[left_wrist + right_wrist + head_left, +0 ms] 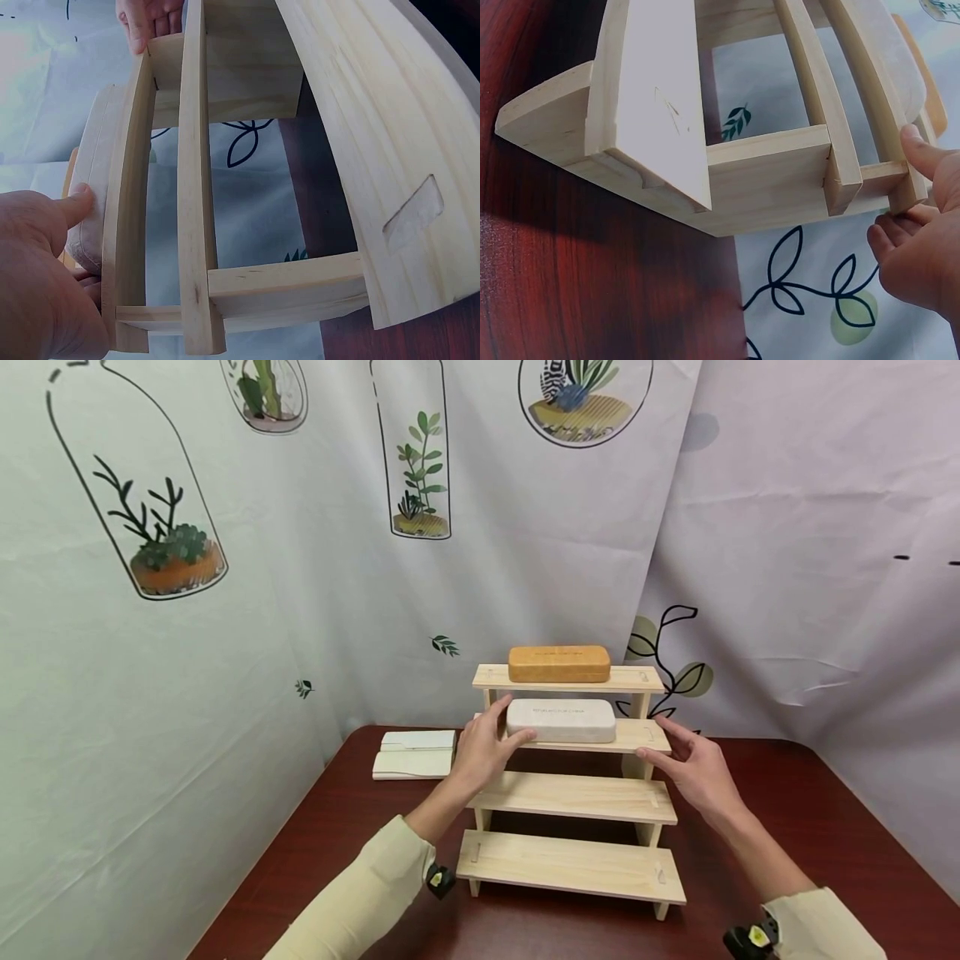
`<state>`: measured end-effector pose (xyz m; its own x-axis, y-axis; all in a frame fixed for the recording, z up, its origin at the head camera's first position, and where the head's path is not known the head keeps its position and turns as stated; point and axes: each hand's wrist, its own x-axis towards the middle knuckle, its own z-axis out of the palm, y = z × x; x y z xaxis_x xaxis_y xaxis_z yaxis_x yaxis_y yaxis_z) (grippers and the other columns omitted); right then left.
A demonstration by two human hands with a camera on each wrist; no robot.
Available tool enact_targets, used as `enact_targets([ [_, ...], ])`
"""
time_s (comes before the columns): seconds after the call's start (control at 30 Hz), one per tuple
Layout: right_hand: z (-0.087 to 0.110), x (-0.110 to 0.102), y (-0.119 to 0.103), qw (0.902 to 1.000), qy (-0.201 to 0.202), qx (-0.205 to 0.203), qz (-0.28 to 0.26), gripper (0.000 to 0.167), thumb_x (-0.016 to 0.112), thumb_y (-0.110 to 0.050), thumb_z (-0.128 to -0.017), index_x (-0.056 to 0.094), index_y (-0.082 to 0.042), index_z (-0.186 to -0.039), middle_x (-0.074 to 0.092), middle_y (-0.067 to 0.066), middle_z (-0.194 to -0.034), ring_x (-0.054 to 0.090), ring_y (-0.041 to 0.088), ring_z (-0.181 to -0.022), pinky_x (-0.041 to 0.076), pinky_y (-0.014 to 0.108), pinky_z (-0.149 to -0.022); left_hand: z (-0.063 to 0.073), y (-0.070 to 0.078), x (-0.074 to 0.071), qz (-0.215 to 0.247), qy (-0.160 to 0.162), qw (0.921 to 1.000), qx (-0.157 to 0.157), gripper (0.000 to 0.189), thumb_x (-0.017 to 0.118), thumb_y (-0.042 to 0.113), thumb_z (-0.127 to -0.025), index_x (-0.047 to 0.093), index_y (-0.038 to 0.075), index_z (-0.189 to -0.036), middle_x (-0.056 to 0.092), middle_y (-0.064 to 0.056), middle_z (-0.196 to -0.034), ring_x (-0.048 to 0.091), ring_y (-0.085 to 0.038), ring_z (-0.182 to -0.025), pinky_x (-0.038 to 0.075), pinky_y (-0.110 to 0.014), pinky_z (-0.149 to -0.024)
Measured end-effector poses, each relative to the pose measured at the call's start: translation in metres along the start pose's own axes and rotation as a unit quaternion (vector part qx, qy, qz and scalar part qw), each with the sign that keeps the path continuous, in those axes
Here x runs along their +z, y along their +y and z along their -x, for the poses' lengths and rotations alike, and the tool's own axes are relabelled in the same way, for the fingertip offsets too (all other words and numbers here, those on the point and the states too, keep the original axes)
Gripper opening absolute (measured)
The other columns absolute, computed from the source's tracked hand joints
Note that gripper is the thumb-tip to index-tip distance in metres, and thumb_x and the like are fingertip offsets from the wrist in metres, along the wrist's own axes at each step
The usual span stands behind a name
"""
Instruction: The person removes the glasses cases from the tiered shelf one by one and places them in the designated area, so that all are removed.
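A four-step wooden shelf stand point(573, 795) stands on the table. On its second step from the top sits a white glasses case point(562, 727). My left hand point(480, 750) holds the left end of that case, thumb on its front; in the left wrist view the other fingertips are partly hidden behind it. At the right end of the same step, my right hand point(692, 770) grips the board between thumb and fingers, as the right wrist view also shows. An orange-tan glasses case point(559, 664) lies on the top step.
A flat cream folded item point(414, 755) lies on the dark red-brown table point(330, 852), left of the stand. Behind the table hangs a pale curtain point(525, 568) printed with plants in jars. Both wrists carry small black devices.
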<state>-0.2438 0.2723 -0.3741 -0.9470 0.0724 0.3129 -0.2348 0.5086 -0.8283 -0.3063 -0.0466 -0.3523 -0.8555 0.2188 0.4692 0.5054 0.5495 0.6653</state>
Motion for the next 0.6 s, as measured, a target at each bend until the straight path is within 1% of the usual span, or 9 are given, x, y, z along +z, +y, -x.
enact_targets([
  [0.13,0.0003,-0.0001,0.0005,1.0,0.001,0.002,-0.005,0.084,0.081,-0.029,-0.098,0.037,0.003,-0.162,0.043,0.031,-0.16,0.052,0.044,-0.141,0.046,0.003,-0.085,0.0002,-0.001,0.0007,0.004,0.007,1.0,0.002,0.076,0.083,0.035,-0.094,0.052,0.006,-0.157,0.056,-0.015,-0.155,0.056,-0.037,-0.137,0.046,-0.055,-0.112],
  [0.3,0.0004,0.0002,0.0013,0.9999,0.002,0.0,-0.014,0.082,0.081,-0.027,-0.098,0.038,0.002,-0.162,0.044,0.03,-0.159,0.05,0.043,-0.142,0.044,0.001,-0.085,0.0006,-0.0029,0.0012,0.0,0.02,0.9997,0.016,0.075,0.084,0.037,-0.093,0.055,0.005,-0.154,0.063,-0.015,-0.147,0.063,-0.032,-0.129,0.051,-0.052,-0.108],
  [0.37,0.0005,0.0001,0.0013,0.9999,0.002,-0.002,-0.016,0.082,0.08,-0.027,-0.099,0.038,0.002,-0.162,0.043,0.03,-0.16,0.05,0.043,-0.142,0.043,0.0,-0.085,0.001,-0.0034,0.0009,-0.004,0.025,0.9994,0.021,0.075,0.084,0.038,-0.093,0.056,0.005,-0.154,0.069,-0.015,-0.14,0.067,-0.028,-0.118,0.054,-0.05,-0.102],
  [0.43,0.0007,0.0001,0.0011,0.9999,0.002,-0.001,-0.014,0.082,0.08,-0.028,-0.099,0.038,0.002,-0.162,0.043,0.03,-0.16,0.05,0.042,-0.142,0.043,0.0,-0.084,0.0014,-0.0036,0.0002,-0.005,0.03,0.9992,0.025,0.075,0.084,0.038,-0.092,0.056,0.005,-0.153,0.071,-0.014,-0.134,0.067,-0.027,-0.108,0.056,-0.049,-0.097],
  [0.53,0.0009,0.0,0.001,0.9999,0.002,0.001,-0.01,0.082,0.08,-0.029,-0.098,0.038,0.001,-0.163,0.043,0.029,-0.16,0.051,0.042,-0.142,0.043,0.0,-0.084,0.0016,-0.0029,-0.0009,0.001,0.034,0.999,0.029,0.074,0.086,0.036,-0.091,0.057,0.006,-0.152,0.072,-0.014,-0.133,0.07,-0.027,-0.109,0.057,-0.048,-0.096],
  [0.6,0.0011,-0.0002,0.0011,0.9999,0.004,0.003,-0.009,0.083,0.081,-0.03,-0.098,0.039,0.0,-0.163,0.043,0.029,-0.16,0.051,0.042,-0.141,0.043,0.0,-0.084,0.0015,-0.0019,-0.0013,0.011,0.035,0.9988,0.032,0.073,0.086,0.034,-0.091,0.057,0.006,-0.152,0.07,-0.015,-0.138,0.07,-0.028,-0.118,0.057,-0.046,-0.1],
])
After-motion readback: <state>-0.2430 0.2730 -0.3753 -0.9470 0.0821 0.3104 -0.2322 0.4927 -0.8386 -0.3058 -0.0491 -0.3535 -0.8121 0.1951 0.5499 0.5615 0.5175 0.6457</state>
